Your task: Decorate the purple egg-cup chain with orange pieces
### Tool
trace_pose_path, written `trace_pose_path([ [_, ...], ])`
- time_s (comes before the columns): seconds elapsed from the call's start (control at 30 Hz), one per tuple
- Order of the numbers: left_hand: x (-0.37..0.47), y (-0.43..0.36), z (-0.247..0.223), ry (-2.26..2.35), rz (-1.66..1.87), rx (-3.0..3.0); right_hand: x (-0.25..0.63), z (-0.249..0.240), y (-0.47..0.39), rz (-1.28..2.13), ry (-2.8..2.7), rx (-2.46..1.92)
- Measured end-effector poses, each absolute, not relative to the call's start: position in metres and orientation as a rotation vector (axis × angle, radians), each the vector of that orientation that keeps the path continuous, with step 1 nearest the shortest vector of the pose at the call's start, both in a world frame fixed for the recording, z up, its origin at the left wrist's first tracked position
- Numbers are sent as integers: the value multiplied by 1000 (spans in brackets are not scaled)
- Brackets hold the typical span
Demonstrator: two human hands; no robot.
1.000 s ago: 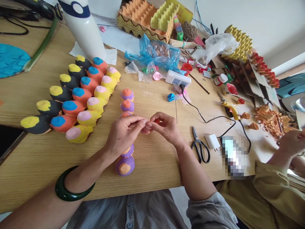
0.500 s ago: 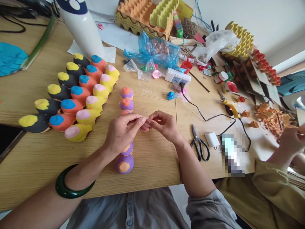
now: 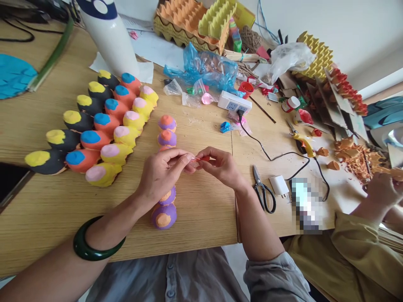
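Note:
My left hand (image 3: 166, 167) and my right hand (image 3: 218, 165) meet above the table, fingertips pinched on a small red-orange piece (image 3: 201, 159) stretched between them. What it is made of is hard to tell. Beneath my left hand runs a column of purple pieces with orange tops (image 3: 164, 216), its middle partly hidden by the hand. To the left stand three rows of painted cups: black with yellow tops (image 3: 64, 140), orange with blue tops (image 3: 94, 138) and yellow with pink tops (image 3: 116, 153).
Black scissors (image 3: 263, 191), a white adapter (image 3: 278, 186) and a blurred phone-like object lie right. A power strip (image 3: 234, 102) with a black cord sits behind, near a blue plastic bag (image 3: 209, 69). A white bottle (image 3: 110, 42) stands back left. Another person's hand (image 3: 382, 188) works far right.
My hands have drawn slightly apart at the fingertips, and the red-orange piece now shows between them. The other person's hand at the far right has shifted a little.

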State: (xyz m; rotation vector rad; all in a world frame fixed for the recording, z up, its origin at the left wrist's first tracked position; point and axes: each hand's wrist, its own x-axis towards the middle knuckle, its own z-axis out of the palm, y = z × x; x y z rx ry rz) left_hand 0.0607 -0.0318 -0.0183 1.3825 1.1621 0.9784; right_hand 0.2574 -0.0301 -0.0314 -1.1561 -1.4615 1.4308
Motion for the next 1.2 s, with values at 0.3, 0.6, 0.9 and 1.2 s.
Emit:
trace_pose_path([
  [0.3, 61, -30, -20, 1154, 1018, 1417, 254, -28, -31, 1548, -1325, -1139],
  [0.6, 61, -33, -15, 1137, 969, 1490, 256, -29, -29, 1558, -1291, -1143],
  [0.9, 61, -33, -16, 1143, 1050, 1486, 257, -29, -28, 1544, -1310, -1162],
  [1.2, 60, -32, -19, 1133, 1058, 1506, 257, -27, -28, 1543, -1302, -1134],
])
